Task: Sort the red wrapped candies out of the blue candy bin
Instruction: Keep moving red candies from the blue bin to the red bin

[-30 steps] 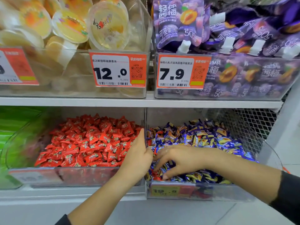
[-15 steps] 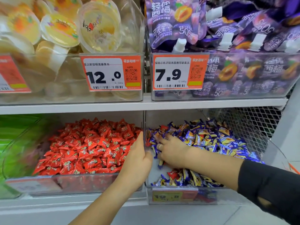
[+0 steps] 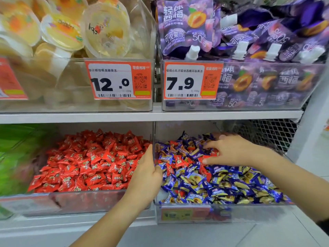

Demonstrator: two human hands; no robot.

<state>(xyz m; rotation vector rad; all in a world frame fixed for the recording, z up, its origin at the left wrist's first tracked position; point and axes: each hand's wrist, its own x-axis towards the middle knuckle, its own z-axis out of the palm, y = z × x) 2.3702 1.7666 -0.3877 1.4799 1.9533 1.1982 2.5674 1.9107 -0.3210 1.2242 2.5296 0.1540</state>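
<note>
Two candy bins (image 3: 222,213) are sitting side by side on the lower shelf (image 3: 106,227), jelly cups (image 3: 105,29) and pouches (image 3: 187,27) lying in bins above.

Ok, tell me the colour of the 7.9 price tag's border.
Orange-red price tag, head view.
</note>
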